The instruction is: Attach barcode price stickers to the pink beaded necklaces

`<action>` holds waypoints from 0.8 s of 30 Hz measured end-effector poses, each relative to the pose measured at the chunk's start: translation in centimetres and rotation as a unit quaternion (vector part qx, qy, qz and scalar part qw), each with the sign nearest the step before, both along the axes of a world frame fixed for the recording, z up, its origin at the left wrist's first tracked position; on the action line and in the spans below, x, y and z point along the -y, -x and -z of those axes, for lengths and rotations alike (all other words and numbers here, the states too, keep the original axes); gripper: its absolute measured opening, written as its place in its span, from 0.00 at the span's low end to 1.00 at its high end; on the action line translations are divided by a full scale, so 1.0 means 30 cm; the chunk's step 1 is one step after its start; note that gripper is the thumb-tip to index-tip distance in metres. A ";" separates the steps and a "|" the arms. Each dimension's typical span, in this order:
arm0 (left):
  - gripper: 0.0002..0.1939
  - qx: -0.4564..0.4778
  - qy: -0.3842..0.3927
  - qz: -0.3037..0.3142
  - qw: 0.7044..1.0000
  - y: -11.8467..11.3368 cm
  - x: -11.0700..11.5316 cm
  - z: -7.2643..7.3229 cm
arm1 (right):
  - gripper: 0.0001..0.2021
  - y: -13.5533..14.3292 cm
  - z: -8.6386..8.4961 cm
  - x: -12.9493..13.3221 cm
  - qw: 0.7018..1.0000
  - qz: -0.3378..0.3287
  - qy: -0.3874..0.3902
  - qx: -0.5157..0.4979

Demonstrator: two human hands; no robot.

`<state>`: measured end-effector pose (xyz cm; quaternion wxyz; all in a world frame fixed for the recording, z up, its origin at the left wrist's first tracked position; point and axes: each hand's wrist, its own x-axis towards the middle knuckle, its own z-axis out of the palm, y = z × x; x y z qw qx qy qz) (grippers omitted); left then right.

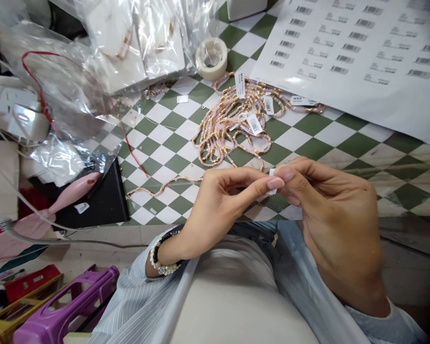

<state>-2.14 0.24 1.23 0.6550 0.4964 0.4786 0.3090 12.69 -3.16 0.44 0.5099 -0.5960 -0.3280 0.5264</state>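
Observation:
Both hands meet over the near edge of the table, pinching a small white label (273,175) between thumbs and forefingers. My left hand (229,196) grips its left side, and my right hand (318,200) grips the other. A strand of pink and gold beads (165,185) lies on the checked tablecloth and runs behind my left hand; whether it joins the label is hidden. Just beyond my fingers is a heap of pink and gold beaded strands (218,126), several with white barcode tags (253,123) on them.
A sheet of barcode labels (329,71) covers the back right. Behind the heap stands a roll of tape (211,58). Clear plastic bags (68,71) fill the back left, with a red ribbon (129,149) trailing out. At left are a white adapter (25,119) and a black flat item (107,205).

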 end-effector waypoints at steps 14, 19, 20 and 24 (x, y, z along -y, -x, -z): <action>0.13 0.028 0.033 0.043 0.998 0.006 0.003 -0.019 | 0.10 -0.009 -0.011 -0.007 0.992 -0.003 0.035 -0.124; 0.19 0.077 0.060 0.100 0.990 0.002 -0.006 -0.029 | 0.12 -0.006 -0.012 -0.014 0.979 -0.004 0.054 -0.198; 0.20 0.078 0.058 0.100 0.990 -0.002 -0.004 -0.028 | 0.13 -0.005 -0.012 -0.013 0.978 -0.005 0.055 -0.199; 0.20 0.034 0.000 0.055 0.998 -0.015 0.011 -0.020 | 0.12 -0.003 -0.014 -0.004 0.986 0.008 0.050 -0.162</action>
